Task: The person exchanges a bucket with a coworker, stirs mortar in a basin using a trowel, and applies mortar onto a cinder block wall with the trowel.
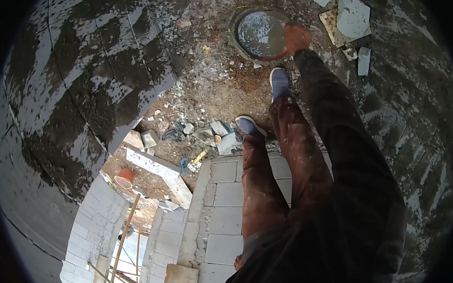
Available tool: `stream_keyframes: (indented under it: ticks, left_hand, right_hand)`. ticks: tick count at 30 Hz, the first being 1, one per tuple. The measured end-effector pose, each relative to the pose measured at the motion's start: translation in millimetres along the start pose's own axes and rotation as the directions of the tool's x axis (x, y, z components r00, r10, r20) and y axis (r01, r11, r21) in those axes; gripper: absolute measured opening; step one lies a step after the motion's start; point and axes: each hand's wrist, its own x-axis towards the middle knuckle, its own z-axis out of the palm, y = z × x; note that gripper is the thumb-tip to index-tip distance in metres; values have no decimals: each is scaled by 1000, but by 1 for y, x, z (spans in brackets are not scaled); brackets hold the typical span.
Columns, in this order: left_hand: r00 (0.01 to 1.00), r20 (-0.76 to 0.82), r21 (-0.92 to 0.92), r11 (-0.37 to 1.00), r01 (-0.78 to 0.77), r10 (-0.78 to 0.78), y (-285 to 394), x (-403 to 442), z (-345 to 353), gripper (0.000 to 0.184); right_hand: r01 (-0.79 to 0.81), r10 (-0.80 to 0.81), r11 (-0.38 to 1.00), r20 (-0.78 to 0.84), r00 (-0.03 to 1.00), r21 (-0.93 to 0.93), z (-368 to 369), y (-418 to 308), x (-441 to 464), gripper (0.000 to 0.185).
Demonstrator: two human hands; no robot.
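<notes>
A round tub (281,57) of wet grey mortar stands on the dirt ahead of my feet, its rim crusted, with orange-red showing at the near side. My right hand (297,37) reaches out to the tub's right edge, and its fingers look closed over the rim. The fingertips themselves are hidden. Of my left hand (238,262) only a small bit shows, low beside my left hip in front of the block wall. Its fingers and anything in them cannot be made out.
Broken blocks (230,141) and rubble lie by my left foot. A grey block wall (226,212) runs beside my legs. An orange bucket (125,178) lies tipped at left, near a white beam (152,164). Wooden poles (125,238) stand below. Mortar-splashed walls rise on both sides.
</notes>
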Motion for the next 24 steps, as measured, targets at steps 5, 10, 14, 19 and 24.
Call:
stream_keyframes:
  ticks: [5, 10, 14, 19, 24]
  left_hand:
    - [998, 27, -63, 996, 61, -59, 50, 33, -62, 42]
    - [889, -455, -387, 910, -149, -47, 155, 56, -194, 44]
    - [915, -402, -817, 467, -337, -43, 239, 77, -282, 73]
    - [682, -653, -393, 622, -678, 330, 355, 159, -335, 90]
    - [793, -487, -30, 901, -434, 365, 417, 220, -339, 109]
  right_hand:
    - [273, -301, 952, 279, 912, 136, 50, -47, 14, 17]
    - [290, -389, 897, 285, 876, 332, -33, -47, -20, 15]
    - [311, -312, 949, 277, 909, 48, -118, -22, -13, 9]
    - [16, -9, 1000, 338, 941, -16, -28, 37, 10, 22]
    - [-128, 42, 921, 234, 971, 368, 106, 3, -5, 36]
